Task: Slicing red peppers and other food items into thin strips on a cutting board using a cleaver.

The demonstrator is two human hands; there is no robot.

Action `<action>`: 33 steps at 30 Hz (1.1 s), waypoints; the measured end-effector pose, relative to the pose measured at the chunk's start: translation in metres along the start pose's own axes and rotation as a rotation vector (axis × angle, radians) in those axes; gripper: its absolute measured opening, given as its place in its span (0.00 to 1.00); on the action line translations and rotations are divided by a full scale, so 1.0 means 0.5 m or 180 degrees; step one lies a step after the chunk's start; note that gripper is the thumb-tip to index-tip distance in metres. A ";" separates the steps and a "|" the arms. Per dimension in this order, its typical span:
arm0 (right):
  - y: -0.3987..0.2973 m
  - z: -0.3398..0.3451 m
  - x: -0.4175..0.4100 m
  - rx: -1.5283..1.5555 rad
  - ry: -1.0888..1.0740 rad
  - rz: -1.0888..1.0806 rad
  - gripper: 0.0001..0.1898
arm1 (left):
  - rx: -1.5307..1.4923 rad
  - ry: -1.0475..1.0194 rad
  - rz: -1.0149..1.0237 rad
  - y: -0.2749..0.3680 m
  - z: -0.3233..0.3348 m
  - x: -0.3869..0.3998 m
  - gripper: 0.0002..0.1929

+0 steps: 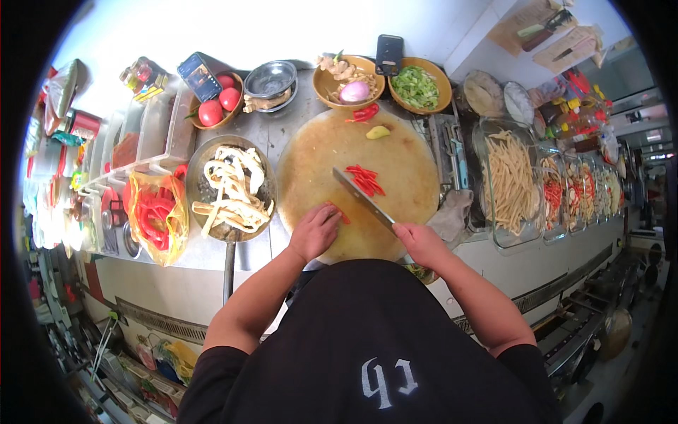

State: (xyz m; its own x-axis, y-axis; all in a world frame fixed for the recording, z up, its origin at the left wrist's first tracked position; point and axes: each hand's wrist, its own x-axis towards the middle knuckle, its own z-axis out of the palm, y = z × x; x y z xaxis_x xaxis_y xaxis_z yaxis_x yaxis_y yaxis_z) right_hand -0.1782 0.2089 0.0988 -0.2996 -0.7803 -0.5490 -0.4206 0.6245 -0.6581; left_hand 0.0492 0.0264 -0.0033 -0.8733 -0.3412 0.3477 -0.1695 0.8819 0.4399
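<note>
My right hand grips the handle of a kitchen knife, its blade slanting up and left over a round cutting board. Under the fingertips of my left hand a piece of red pepper is pressed flat on the board, left of the blade. Just beyond the blade lies a small pile of red pepper strips. Farther back on the board are a yellowish peeled piece, perhaps ginger, and a larger red pepper piece.
Left of the board stands a pan of pale strips, its handle jutting over the counter edge. A yellow bag holds red peppers. Behind are bowls with tomatoes, an onion and chopped greens. Glass dishes line the right.
</note>
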 end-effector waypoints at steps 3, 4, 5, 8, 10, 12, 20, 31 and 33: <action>0.011 -0.004 0.006 0.0054 0.0287 0.0004 0.28 | 0.0025 -0.0289 -0.0064 0.006 0.011 0.021 0.24; 0.012 -0.004 0.007 0.0131 0.0346 -0.0016 0.28 | 0.0051 -0.0364 -0.0162 0.010 0.018 0.031 0.25; 0.012 -0.005 0.006 0.0133 0.0351 -0.0020 0.28 | 0.0076 -0.0440 -0.0259 0.014 0.024 0.041 0.26; 0.002 -0.011 -0.004 0.0275 0.0292 -0.0039 0.27 | 0.0106 -0.0566 -0.0302 0.015 0.045 0.068 0.28; 0.003 -0.012 -0.012 0.0460 0.0388 -0.0007 0.26 | 0.0085 -0.0545 -0.0235 0.006 0.048 0.077 0.27; 0.008 -0.013 -0.024 0.0321 0.0609 -0.0138 0.25 | 0.0054 -0.0538 -0.0157 0.000 0.043 0.078 0.26; 0.037 -0.023 -0.057 -0.0961 0.1170 -0.0589 0.27 | -0.0858 0.0925 -0.2253 -0.073 -0.048 0.110 0.17; 0.029 -0.012 -0.034 -0.1744 0.0843 -0.1116 0.26 | 0.0008 -0.1333 -0.0857 0.014 0.066 0.260 0.39; 0.033 -0.038 -0.056 -0.1814 0.0617 -0.0852 0.26 | 0.0078 -0.1374 -0.0902 -0.016 0.087 0.261 0.40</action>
State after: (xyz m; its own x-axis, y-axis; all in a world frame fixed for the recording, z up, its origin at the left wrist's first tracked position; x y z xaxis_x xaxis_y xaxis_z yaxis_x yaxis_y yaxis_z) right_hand -0.1929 0.2405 0.1133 -0.2481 -0.9313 -0.2666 -0.8736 0.3340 -0.3539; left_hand -0.0833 -0.0111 0.0025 -0.8997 -0.4070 -0.1579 -0.4327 0.7835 0.4460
